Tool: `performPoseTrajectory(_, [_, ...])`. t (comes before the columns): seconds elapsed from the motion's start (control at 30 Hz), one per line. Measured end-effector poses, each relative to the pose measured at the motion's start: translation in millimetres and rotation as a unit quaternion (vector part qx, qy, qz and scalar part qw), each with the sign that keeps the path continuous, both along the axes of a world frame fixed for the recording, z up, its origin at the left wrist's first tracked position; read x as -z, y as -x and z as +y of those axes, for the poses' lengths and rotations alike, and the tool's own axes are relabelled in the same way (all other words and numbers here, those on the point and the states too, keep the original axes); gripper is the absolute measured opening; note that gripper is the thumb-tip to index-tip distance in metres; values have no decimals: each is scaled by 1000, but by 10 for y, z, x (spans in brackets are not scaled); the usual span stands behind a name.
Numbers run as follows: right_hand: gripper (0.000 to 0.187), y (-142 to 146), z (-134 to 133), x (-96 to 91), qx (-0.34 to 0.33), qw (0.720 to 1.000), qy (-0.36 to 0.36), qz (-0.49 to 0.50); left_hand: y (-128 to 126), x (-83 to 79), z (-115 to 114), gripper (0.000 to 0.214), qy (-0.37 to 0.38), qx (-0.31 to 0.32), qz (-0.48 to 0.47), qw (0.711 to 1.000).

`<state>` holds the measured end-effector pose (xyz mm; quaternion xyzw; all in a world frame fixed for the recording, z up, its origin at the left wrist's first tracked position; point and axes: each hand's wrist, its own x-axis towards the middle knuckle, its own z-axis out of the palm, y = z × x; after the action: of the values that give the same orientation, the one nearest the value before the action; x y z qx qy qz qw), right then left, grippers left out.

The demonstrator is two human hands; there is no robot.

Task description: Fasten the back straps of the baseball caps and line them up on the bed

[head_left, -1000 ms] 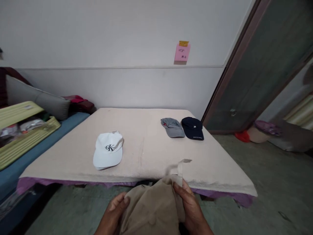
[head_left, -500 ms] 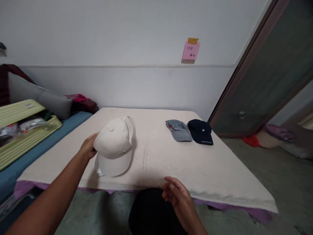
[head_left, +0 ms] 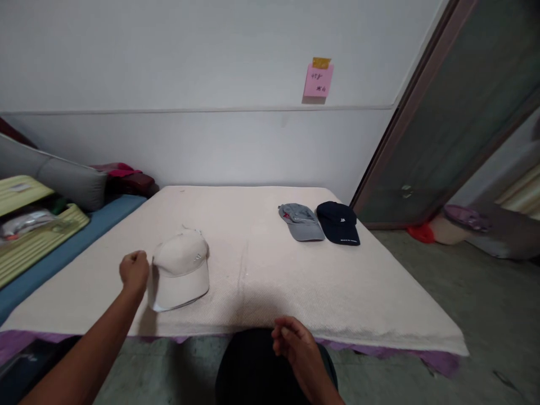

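A cream baseball cap [head_left: 181, 275] lies on the pale bedspread at the left, its brim facing me. A second pale edge shows under its brim; I cannot tell what it belongs to. Just left of the cap is my left hand [head_left: 134, 270], its fingers curled into a loose fist, with nothing visible in it. My right hand [head_left: 297, 346] hovers over my dark-clothed lap by the bed's front edge, fingers loosely bent and apart, holding nothing. Farther back on the right, a grey cap [head_left: 301, 222] and a navy cap [head_left: 338, 223] lie side by side.
The pale bedspread [head_left: 253, 264] covers a low bed against the white wall. A pink note [head_left: 318, 80] is taped up there. At the left are a grey cushion [head_left: 80, 180] and a yellow-green slatted item [head_left: 42, 242]. A glass sliding door [head_left: 439, 129] stands at the right.
The cream cap has gone from my left hand's grip down onto the bed. That hand has let go and drawn left into a fist. My right hand stays nearly still; the view shifted slightly.
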<state>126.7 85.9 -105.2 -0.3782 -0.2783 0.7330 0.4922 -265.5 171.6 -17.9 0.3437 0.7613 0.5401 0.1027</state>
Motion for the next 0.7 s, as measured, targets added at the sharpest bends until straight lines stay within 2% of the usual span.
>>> performPoseTrajectory(0.07, [22,28,11,21,-6,1000,-4,7,-195,65,-100,32,-5,47,98,994])
performPoseTrajectory(0.1, [22,41,17,33,-9,1000,-6,10,-324,126,-139,30,-5,104,150,983])
performPoseTrajectory(0.13, [21,51,23,43,-12,1000,-7,13,-466,202,-167,30,8,206,237,949])
performPoseTrajectory(0.2, [21,65,30,57,-14,1000,-8,14,-742,374,-189,33,31,360,376,853])
performPoseTrajectory(0.23, [22,67,31,59,-13,1000,-9,15,-856,458,-185,34,49,397,426,811])
performPoseTrajectory(0.27, [22,65,28,58,-11,1000,-11,16,-943,531,-174,32,66,411,463,783])
performPoseTrajectory(0.33, [21,47,16,50,-9,1000,-16,21,-1028,632,-140,27,104,402,513,752])
performPoseTrajectory(0.53, [20,-101,3,34,-13,997,-16,68,-944,708,-156,29,186,358,576,711])
performPoseTrajectory(0.6, [21,-170,80,35,-1,996,-14,93,-986,758,-207,29,195,331,577,720])
performPoseTrajectory(0.7, [19,-295,354,36,45,994,0,98,-1144,894,-252,23,186,307,539,762])
